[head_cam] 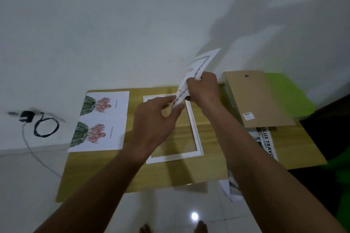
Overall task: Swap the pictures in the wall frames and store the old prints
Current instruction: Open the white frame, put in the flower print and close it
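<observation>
A white picture frame [195, 128] lies flat on the wooden table [106, 172], its opening showing the table wood. Above the frame's far right corner I hold a white printed sheet [200, 64], tilted up on edge. My left hand [157, 119] pinches its lower edge. My right hand [203, 87] grips it higher up. To the left of the frame lies a sheet with two cactus-flower pictures [100, 121]. A brown backing board [257, 98] with a small hanger and a barcode label rests at the right.
Under the backing board lies another frame edge [230, 96], and printed paper [266, 142] sticks out below it. A green surface [284, 92] sits at the far right. A black charger with a coiled cable [45, 126] lies on the floor at the left. White wall behind.
</observation>
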A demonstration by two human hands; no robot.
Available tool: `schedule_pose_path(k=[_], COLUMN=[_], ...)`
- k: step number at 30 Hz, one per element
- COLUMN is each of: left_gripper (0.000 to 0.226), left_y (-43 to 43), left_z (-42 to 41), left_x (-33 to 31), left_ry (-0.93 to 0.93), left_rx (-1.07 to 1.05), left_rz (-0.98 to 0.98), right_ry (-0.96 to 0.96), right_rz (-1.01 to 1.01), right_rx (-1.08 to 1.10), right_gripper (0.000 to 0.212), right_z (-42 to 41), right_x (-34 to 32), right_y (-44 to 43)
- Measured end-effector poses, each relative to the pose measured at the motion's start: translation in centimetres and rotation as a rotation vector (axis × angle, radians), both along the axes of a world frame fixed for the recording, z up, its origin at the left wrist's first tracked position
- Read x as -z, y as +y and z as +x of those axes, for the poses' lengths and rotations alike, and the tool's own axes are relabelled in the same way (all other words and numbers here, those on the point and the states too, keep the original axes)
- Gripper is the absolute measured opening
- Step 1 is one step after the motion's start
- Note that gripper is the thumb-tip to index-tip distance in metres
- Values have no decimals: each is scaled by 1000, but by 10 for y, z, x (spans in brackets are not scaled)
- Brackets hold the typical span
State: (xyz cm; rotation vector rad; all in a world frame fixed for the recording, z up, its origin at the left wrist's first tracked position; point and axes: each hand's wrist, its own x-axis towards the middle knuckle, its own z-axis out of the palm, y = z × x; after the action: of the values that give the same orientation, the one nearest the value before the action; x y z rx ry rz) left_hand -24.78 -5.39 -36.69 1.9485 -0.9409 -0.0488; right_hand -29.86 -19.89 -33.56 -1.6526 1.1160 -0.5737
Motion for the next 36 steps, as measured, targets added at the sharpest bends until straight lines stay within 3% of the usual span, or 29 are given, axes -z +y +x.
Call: schedule_pose_path(k=[4,5,8,11,14,18,23,33,36], left_gripper=[50,56,76,56,39,48,49,59,60], left_y=[-1,-3,-6,0,8,18,9,-73,-99], left_z=[13,21,30,8,-20,-62,-117,-181,-187], left_x=[7,12,28,39,53,75,109,153,163], left_ry=[312,383,694,1076,1002,898,775,547,524], left_rx=[-109,-115,-36,114,67,23,75,90,66], left_rz=[20,86,272,295,348,338,393,429,417], right_ry=[-94,-133,-250,-235,-89,77,159,358,385], right_rz=[184,250,482,636,576,393,238,55,-4], right_rx=[1,-14,-26,-57,-41,-24,6,142,167], right_gripper=[17,9,18,17,19,33,28,47,42], right_z=[-44,-56,-90,-120,-152,-198,-253,-317,-318], right_x=[-3,-1,14,36,61,102,142,188,199], right_y=[-9,-12,-23,-30,-30,-22,-20,-82,-103])
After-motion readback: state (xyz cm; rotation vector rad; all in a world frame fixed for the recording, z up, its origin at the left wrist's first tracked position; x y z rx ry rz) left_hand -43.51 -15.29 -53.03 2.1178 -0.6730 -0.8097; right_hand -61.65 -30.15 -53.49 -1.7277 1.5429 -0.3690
